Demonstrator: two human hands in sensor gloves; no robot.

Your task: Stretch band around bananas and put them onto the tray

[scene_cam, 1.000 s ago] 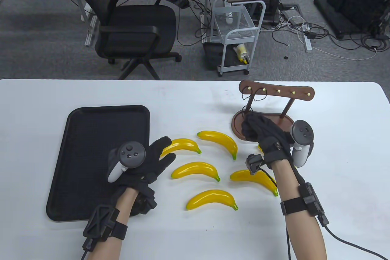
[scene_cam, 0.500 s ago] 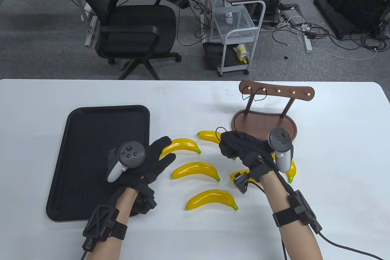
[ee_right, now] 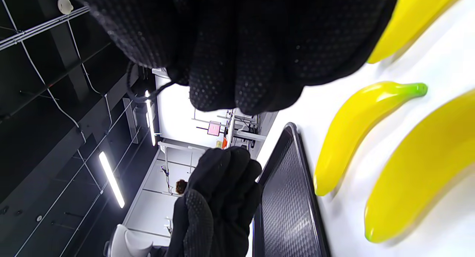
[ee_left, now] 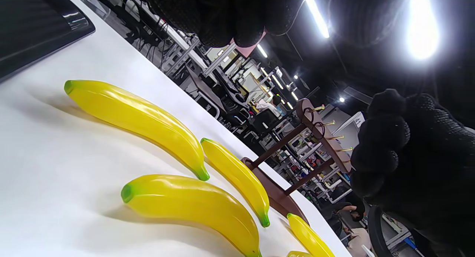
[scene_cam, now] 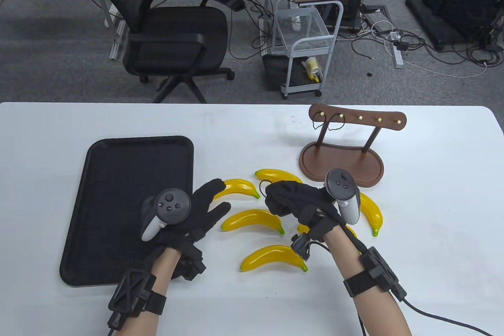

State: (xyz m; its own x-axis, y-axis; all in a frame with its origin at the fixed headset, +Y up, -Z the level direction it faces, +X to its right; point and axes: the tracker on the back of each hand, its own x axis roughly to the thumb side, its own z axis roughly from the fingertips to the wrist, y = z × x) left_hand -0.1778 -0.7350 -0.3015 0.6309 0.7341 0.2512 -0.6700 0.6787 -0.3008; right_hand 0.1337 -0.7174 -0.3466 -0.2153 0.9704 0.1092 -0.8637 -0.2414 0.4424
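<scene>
Table view: right hand (scene_cam: 293, 200) curled over the bananas (scene_cam: 254, 221), pinching a thin black band (scene_cam: 263, 186) — light, stretchy, likely to snap back. Left hand (scene_cam: 197, 212) spread, fingers straight, touching the far-left banana (scene_cam: 236, 187) by the tray (scene_cam: 118, 178). The bananas look glossy, stiff and probably slippery; best gathered mid-body. Open counter (scene_cam: 433, 214) lies to the right; the wooden rack (scene_cam: 342, 158) crowds the back.

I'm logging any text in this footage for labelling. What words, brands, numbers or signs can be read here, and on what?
No text can be read in any view.
Bananas, tray, wooden stand: plain, no print.
Hand trackers: buttons only, no legible marking.
White sign behind the stand in the left wrist view: carries a mark, too small and blurred to read.
</scene>
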